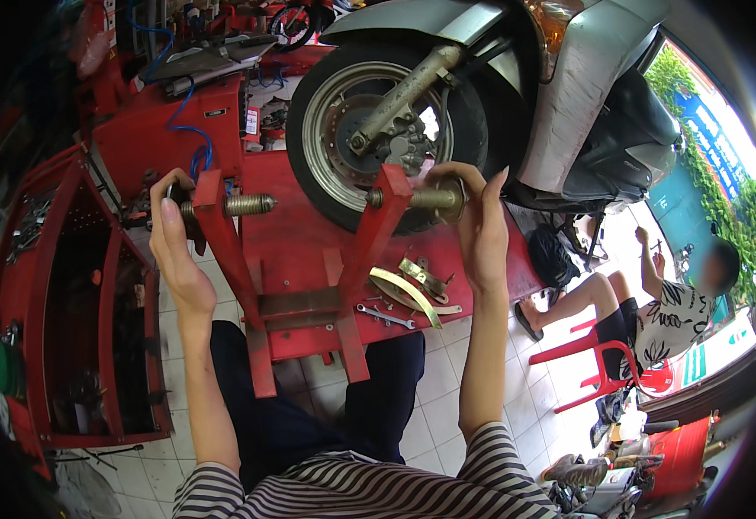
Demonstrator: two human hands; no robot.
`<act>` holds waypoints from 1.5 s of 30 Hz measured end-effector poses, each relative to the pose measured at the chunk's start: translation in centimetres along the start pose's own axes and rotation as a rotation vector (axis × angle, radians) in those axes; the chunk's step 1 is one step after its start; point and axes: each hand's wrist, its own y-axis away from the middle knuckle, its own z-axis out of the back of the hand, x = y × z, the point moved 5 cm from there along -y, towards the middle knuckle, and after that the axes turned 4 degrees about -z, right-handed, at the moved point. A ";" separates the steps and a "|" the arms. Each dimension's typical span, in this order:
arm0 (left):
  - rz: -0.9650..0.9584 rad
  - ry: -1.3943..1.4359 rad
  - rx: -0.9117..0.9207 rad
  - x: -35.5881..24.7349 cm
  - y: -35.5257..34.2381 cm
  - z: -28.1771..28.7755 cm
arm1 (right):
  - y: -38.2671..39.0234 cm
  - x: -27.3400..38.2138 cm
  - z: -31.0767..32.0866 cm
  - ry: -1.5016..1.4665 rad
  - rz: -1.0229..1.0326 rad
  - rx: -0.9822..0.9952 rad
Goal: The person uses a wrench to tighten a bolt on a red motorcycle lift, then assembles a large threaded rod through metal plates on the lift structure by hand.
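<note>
A red metal clamp frame (300, 307) with two uprights stands on the front of the red lift table (274, 242), before the scooter's front wheel (386, 138). A threaded clamp screw (250, 204) passes through its left upright; another, thicker screw (430, 199) goes through the right one. My left hand (180, 251) is closed round the dark handle at the outer end of the left screw. On the right, my right hand (483, 227) has its fingers curled over the round disc (456, 204) on the other screw, thumb pointing up. The tips of both inner screw ends show between the uprights.
A wrench (386, 317), a curved yellowish metal strip (405, 296) and small parts lie right of the frame. At left stands a red tool cabinet (66, 303). A person (663, 311) sits on a red chair (598, 363) at right. A blue hose (196, 138) hangs behind.
</note>
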 end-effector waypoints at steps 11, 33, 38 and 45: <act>0.036 -0.019 0.089 0.7 0.3 0.3 | 4.0 -3.9 1.1 0.131 0.228 -0.229; -0.090 -0.036 -0.030 0.1 -0.2 -0.1 | 2.5 -2.3 -0.2 -0.116 0.709 -0.267; 0.003 -0.001 0.069 1.5 0.3 0.5 | 3.5 -3.7 0.3 -0.003 0.524 -0.410; -0.042 -0.008 -0.028 0.3 0.0 -0.2 | 3.7 -7.1 0.7 -0.062 0.018 -0.337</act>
